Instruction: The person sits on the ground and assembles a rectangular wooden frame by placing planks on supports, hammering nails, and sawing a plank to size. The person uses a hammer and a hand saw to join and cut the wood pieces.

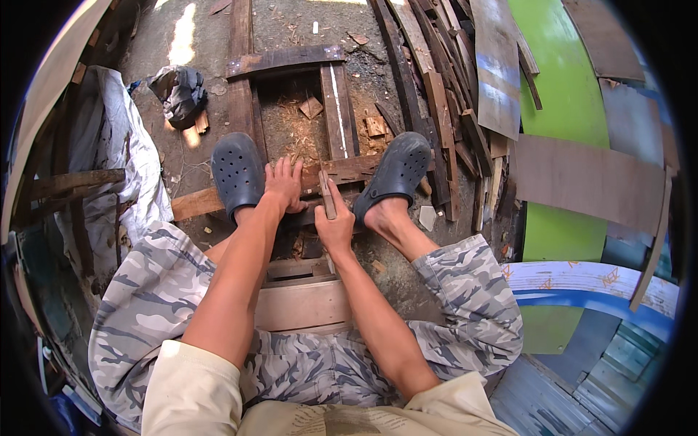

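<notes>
My left hand (286, 184) lies with fingers spread on a reddish-brown wooden plank (349, 170) that crosses between my feet. Closed around the grip of a wooden-handled tool (329, 195), my right hand (335, 227) is just beside it, over the same plank. A thin line runs forward from the tool, seen edge-on, so its kind is hard to make out. My left clog (238, 173) and right clog (400, 168) flank the hands, close to the plank. Beyond the hands is a dark wooden frame with a crosspiece (287, 61) and a white-streaked upright (338, 109).
Long wooden strips (436, 94) are piled at the right. Farther right lie a green panel (563, 94) and a brown board (589, 178). At the left are a black plastic bag (179, 93) and a white sheet (134, 156). Wood scraps (310, 108) litter the ground.
</notes>
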Tool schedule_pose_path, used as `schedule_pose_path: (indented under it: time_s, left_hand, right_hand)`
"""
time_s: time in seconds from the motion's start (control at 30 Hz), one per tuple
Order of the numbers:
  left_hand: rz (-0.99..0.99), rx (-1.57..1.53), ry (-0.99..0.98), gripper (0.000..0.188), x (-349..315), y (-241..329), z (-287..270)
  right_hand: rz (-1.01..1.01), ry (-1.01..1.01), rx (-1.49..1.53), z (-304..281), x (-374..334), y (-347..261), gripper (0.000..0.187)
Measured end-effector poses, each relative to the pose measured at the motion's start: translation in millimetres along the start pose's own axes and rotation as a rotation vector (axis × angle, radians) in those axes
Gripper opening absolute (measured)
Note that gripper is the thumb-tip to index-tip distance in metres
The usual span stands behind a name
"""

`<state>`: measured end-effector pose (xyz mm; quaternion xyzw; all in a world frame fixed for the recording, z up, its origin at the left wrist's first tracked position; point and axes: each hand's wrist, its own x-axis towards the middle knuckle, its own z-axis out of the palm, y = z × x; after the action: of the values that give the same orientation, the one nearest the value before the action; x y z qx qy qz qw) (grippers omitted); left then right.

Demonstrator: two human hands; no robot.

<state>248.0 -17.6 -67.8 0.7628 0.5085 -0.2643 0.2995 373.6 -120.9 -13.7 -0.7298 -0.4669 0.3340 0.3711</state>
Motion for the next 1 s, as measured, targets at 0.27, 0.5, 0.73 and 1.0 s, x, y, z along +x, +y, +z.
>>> schedule_pose_path:
  time_s: [0.27,0.5,0.73,1.0]
  left_hand:
    - [-0.015,-0.037,-0.014,0.126,-3,-9,1]
    - [0.052,-0.011,0.053,0.128,6,2,4]
    - [0.003,-0.021,0.017,0.132,6,-18,10]
    - [-0.022,-0.056,-0.064,0.131,-3,-9,6]
  right_hand:
    - [0.323,-0.141,-0.087,-140,-165,-99,0.061]
    - [0.156,-0.015,0.022,-2,11,-9,0.053]
    - [0.113,-0.115,-0.126,-92,-115,-70,0.058]
    - [0.075,-0.026,-0.089,-34,-48,-32,0.054]
